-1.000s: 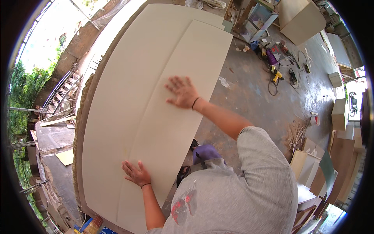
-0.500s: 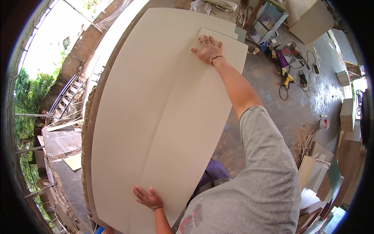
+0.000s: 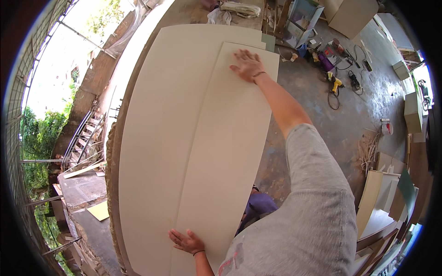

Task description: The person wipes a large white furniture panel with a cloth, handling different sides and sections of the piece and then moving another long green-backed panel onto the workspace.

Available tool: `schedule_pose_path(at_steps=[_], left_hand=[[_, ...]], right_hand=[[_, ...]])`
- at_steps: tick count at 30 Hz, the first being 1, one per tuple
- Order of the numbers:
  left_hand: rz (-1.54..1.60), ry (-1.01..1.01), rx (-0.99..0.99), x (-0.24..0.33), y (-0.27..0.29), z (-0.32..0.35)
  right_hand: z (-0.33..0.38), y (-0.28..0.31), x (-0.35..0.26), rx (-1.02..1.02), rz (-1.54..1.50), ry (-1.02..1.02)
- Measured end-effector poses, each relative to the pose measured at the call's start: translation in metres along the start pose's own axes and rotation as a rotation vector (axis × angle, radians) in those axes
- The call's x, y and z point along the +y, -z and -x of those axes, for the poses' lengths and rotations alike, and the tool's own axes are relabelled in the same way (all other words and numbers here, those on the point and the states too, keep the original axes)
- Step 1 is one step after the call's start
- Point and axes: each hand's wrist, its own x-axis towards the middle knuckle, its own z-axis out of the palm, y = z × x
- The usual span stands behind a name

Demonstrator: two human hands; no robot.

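A long white narrow panel (image 3: pixel 221 152) lies on top of a wider white board (image 3: pixel 156 138), its long edge making a line along the board. My right hand (image 3: pixel 248 66) rests palm down near the far end of the narrow panel, fingers spread, a dark band at the wrist. Near the board's close end, my left hand (image 3: pixel 188 242) is also flat, its fingertips reaching over the line between the two pieces. Neither hand grasps anything. A step-cut far corner shows on the wider board beside a greenish piece (image 3: pixel 269 43).
Right of the boards, a yellow power drill (image 3: pixel 337 84), cords and other tools lie on the concrete floor (image 3: pixel 299 101). Boards and offcuts (image 3: pixel 373 198) lean at the lower right. On the left, beyond a rough ledge (image 3: pixel 112 184), are stairs (image 3: pixel 83 140) and greenery.
The whole view has shifted, with the boards lower at the far end. My right hand sits closer to the narrow panel's outer edge than before. Both hands stay flat.
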Motion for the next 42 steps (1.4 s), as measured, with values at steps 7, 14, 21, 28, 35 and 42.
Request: schedule_pose_path(at_steps=[7, 14, 21, 28, 35, 42], left_hand=[[0.028, -0.01, -0.058, 0.01, 0.005, -0.002], [0.06, -0.02, -0.047, 0.007, -0.004, 0.0], [0.135, -0.118, 0.134, -0.008, -0.025, 0.003], [0.227, -0.263, -0.012, -0.007, -0.004, 0.047], [0.332, -0.195, 0.061, -0.017, -0.018, 0.031], [0.214, 0.537, 0.08, -0.153, -0.028, 0.103]], right_hand=[[0.038, 0.004, 0.063, 0.087, -0.043, -0.384], [0.123, -0.013, -0.013, 0.124, 0.021, -0.069], [0.261, -0.055, -0.132, 0.032, -0.047, 0.473], [0.284, -0.059, -0.168, -0.044, 0.043, 0.625], [0.251, -0.077, -0.198, -0.053, 0.284, 0.65], [0.231, -0.065, -0.187, -0.044, 0.324, 0.629]])
